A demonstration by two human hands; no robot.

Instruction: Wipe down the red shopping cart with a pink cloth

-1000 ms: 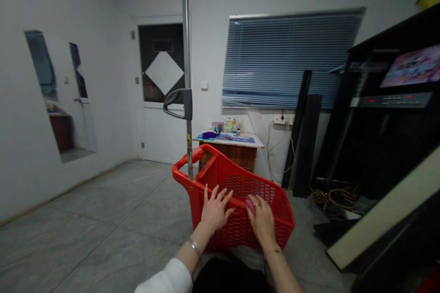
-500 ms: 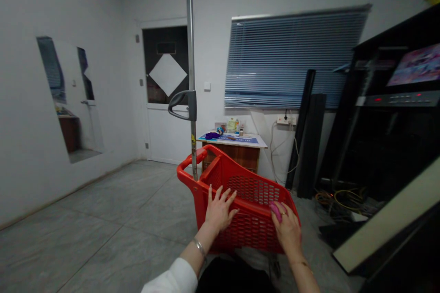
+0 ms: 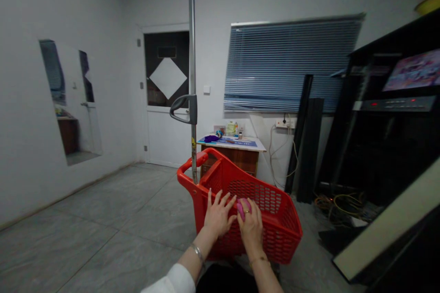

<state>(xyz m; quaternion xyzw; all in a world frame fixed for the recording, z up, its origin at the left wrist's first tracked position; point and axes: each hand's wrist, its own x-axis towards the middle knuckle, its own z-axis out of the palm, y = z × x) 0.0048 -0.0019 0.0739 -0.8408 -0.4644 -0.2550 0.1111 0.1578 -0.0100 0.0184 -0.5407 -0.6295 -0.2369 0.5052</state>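
Observation:
Right in front of me stands a red plastic shopping cart [image 3: 280, 233] with perforated basket walls. My left hand [image 3: 218, 215] rests on its near top rim with the fingers spread; it holds nothing. Just to the right, my right hand [image 3: 250, 226] is closed around a pink cloth [image 3: 240, 209], which is pressed to the same rim. Most of the cloth is hidden under the fingers. A metal pole [image 3: 192, 55] with a grey grip handle [image 3: 185, 109] rises from the cart's handle end.
Behind the cart, a small wooden desk [image 3: 237, 158] carries bottles and a purple cloth [image 3: 211, 138]. At the right, a black rack [image 3: 378, 146] holds a lit screen, with loose cables on the floor below. A pale board [image 3: 385, 224] leans at front right. A white door [image 3: 165, 139] is at the back.
My right hand has slid left along the rim with the pink cloth, from near the cart's right end to beside my left hand. The left hand stays on the rim.

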